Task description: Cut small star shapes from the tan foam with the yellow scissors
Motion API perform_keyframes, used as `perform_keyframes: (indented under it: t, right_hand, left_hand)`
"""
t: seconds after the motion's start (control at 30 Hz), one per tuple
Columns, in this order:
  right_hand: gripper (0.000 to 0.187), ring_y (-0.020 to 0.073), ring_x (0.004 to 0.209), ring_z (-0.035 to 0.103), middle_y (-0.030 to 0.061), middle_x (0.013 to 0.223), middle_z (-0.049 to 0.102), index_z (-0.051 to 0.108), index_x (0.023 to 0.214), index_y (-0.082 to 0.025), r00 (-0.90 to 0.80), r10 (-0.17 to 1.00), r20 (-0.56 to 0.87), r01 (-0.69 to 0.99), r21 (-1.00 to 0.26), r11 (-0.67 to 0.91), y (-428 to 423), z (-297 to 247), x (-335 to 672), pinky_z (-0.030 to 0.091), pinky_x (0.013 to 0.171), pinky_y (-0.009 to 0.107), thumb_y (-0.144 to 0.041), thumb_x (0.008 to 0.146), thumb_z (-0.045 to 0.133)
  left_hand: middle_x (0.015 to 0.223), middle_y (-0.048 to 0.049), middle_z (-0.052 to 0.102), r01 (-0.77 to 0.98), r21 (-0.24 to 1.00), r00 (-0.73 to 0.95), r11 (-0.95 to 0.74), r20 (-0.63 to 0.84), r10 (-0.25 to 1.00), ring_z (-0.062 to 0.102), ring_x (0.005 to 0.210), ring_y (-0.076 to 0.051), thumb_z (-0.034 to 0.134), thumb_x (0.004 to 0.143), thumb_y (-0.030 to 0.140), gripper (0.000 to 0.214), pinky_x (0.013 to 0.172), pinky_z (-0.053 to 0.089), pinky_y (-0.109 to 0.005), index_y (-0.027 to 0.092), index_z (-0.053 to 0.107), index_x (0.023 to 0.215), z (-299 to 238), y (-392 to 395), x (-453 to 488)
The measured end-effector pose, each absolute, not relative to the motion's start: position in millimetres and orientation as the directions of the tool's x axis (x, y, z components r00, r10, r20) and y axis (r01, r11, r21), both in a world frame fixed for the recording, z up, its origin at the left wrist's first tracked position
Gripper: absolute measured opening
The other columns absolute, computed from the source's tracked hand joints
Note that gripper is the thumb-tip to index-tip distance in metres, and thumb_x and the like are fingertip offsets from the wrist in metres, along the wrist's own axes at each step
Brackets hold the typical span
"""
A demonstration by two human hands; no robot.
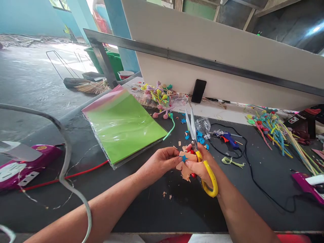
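My left hand [165, 161] pinches a small blue star [184, 158] between thumb and fingertips. The star lies over a piece of peach-coloured paper [186, 168] with ragged edges. Yellow-handled scissors [212, 184] are in my right hand [202, 165], blades pointing up and away from me. My right thumb also rests near the star, on the peach paper. Beneath my hands something red [193, 175] shows in part. Blue paper scraps [199, 138] lie just beyond my right hand, and tiny peach scraps [164, 194] are on the dark table [152, 216] nearer to me.
A plastic-wrapped green paper pack [124, 125] lies left. Behind are fuzzy flowers [162, 94] and a leaning phone [198, 91]. Right are a clear bottle piece [203, 125], a blue glue gun [231, 140] with black cord, and coloured stems [275, 131]. A grey cable [66, 158] crosses my left forearm.
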State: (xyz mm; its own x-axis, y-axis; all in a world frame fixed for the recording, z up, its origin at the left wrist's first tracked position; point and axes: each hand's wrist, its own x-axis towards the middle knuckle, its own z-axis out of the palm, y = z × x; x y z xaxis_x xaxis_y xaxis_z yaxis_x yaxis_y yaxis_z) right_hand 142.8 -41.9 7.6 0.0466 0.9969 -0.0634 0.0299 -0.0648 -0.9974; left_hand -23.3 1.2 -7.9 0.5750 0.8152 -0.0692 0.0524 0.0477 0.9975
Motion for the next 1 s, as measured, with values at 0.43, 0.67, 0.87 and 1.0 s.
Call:
perform_keyframes:
  t: [0.43, 0.67, 0.87, 1.0]
  right_hand:
    - [0.028, 0.0107, 0.055, 0.047, -0.0051, 0.072, 0.052, 0.058, 0.092, -0.028, 0.052, 0.998, -0.027, 0.039, -0.999, -0.029, -42.2, 9.8, 145.0, 0.040, 0.053, 0.026, -0.033, 0.067, 0.071]
    - [0.034, 0.0121, 0.060, 0.048, -0.0049, 0.075, 0.051, 0.059, 0.089, -0.029, 0.073, 0.995, -0.063, 0.002, -0.998, -0.063, -43.5, 10.3, 142.3, 0.040, 0.054, 0.026, -0.024, 0.059, 0.075]
    - [0.031, 0.0145, 0.066, 0.050, -0.0038, 0.078, 0.053, 0.059, 0.088, -0.029, 0.090, 0.996, -0.020, 0.027, -0.999, -0.022, -41.8, 8.3, 144.0, 0.041, 0.061, 0.029, -0.020, 0.060, 0.070]
    - [0.031, 0.0139, 0.067, 0.051, -0.0045, 0.078, 0.053, 0.058, 0.088, -0.028, 0.073, 0.996, -0.049, 0.006, -0.999, -0.049, -43.2, 11.7, 143.3, 0.041, 0.063, 0.029, -0.021, 0.061, 0.072]
  left_hand:
    - [0.058, 0.0053, 0.045, 0.039, 0.995, 0.552, 0.094, -0.100, 0.828, 0.035, 0.052, -0.007, 0.064, 0.073, 0.042, 0.030, 0.049, 0.024, -0.021, 0.014, 0.054, 0.071, -3.7, 0.6, -21.3]
    - [0.058, 0.0049, 0.046, 0.059, 0.996, 0.580, 0.073, -0.094, 0.809, 0.036, 0.053, -0.007, 0.064, 0.074, 0.040, 0.028, 0.049, 0.025, -0.020, 0.013, 0.055, 0.072, -4.4, -0.3, -21.2]
    - [0.062, 0.0033, 0.051, 0.018, 0.993, 0.600, 0.117, -0.105, 0.794, 0.042, 0.057, -0.008, 0.066, 0.073, 0.040, 0.029, 0.052, 0.030, -0.020, 0.013, 0.057, 0.075, -4.3, 0.3, -23.0]
    - [0.062, 0.0030, 0.053, 0.010, 0.991, 0.605, 0.136, -0.114, 0.788, 0.044, 0.057, -0.008, 0.067, 0.073, 0.040, 0.028, 0.053, 0.033, -0.020, 0.013, 0.058, 0.075, -4.3, 0.6, -23.6]
